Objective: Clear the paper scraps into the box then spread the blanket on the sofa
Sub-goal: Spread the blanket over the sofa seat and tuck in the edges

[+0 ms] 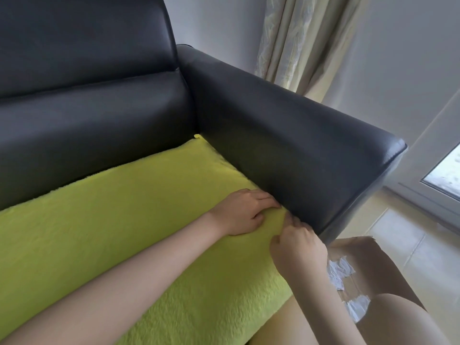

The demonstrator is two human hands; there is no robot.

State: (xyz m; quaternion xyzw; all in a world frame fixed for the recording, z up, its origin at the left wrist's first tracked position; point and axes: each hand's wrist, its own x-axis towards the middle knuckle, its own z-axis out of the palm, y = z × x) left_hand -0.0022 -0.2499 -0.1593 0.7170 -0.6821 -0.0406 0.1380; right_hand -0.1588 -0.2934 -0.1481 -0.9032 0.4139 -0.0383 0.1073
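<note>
The blanket is laid over the seat of the sofa, its right edge meeting the armrest. The scraps are seen in the box on the floor just beside the sofa, so clearing is judged done. The blanket edge is pressed down by the left hand, fingers lightly bent, and is pinched by the right hand next to the armrest. The edge is best tucked into the gap while the fabric is held taut, then smoothed outward so no ridge is left
</note>
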